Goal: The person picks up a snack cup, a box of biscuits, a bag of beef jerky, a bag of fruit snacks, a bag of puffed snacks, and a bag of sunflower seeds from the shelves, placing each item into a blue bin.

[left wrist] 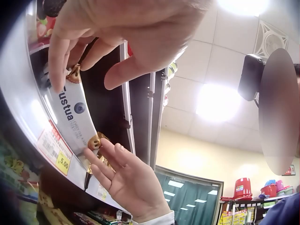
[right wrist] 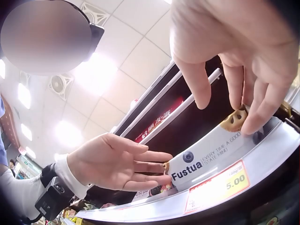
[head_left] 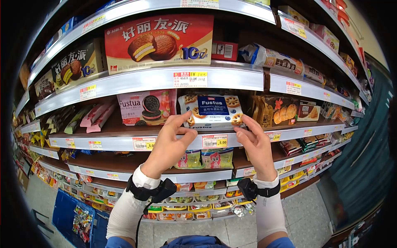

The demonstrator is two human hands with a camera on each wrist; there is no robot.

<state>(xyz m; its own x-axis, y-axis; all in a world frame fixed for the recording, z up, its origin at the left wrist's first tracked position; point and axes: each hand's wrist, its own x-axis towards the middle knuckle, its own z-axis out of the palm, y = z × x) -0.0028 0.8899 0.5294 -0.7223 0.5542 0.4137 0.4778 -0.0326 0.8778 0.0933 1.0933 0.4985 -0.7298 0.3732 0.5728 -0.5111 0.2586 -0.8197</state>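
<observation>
A white and blue pack of Fustua sandwich biscuits (head_left: pixel 213 108) stands on a middle shelf, its front towards me, behind a price tag (head_left: pixel 215 141) reading 5.00. My left hand (head_left: pixel 171 140) is at the pack's left end, the fingertips right at its edge and the thumb held off it. At the other end is my right hand (head_left: pixel 256 144), its fingers almost straight along the edge. In the left wrist view the pack's printed bottom side (left wrist: pixel 72 112) shows between both hands. The right wrist view has the same side (right wrist: pixel 201 159) just above the shelf lip.
A pink Fustua box (head_left: pixel 147 108) stands left of the pack, and brown biscuit packs (head_left: pixel 285 110) stand to its right. The shelf above, with a large red pie box (head_left: pixel 159 43), overhangs the hands. Small pony-print bags (head_left: pixel 217 158) lie below. A blue crate (head_left: pixel 66 215) sits on the floor.
</observation>
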